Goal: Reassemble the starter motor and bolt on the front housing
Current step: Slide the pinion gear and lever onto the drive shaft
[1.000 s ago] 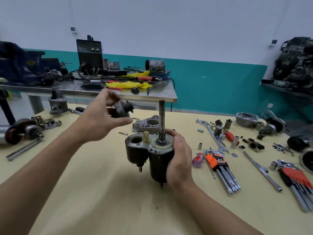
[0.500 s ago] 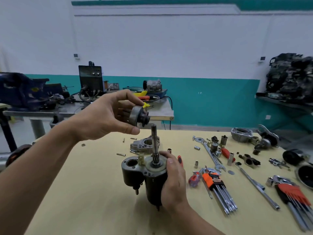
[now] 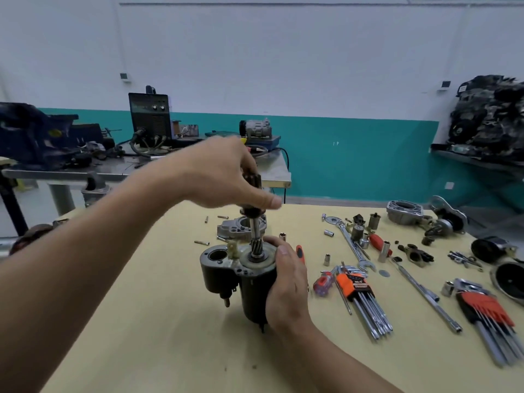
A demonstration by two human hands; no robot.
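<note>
The dark starter motor body [image 3: 252, 290] stands upright on the yellow table [image 3: 141, 321], its shaft [image 3: 256, 231] pointing up. My right hand [image 3: 286, 282] grips the motor's right side. My left hand [image 3: 224, 174] holds the dark drive gear [image 3: 251, 182] over the top of the shaft, which enters it from below. The grey front housing [image 3: 231, 229] lies on the table just behind the motor, partly hidden by the shaft. Loose bolts [image 3: 202, 243] lie to the left of the housing.
Right of the motor lie an orange hex key set [image 3: 360, 296], a spanner [image 3: 351, 245], sockets, a long extension bar [image 3: 422, 290] and a second red hex key set [image 3: 487, 313]. Other housings and motor parts [image 3: 405, 212] sit at the far right. A cluttered steel bench [image 3: 113, 168] stands behind.
My left hand has carried the drive gear from up left of the motor to above the shaft and lowered it onto the shaft tip. The right hand keeps its grip on the motor.
</note>
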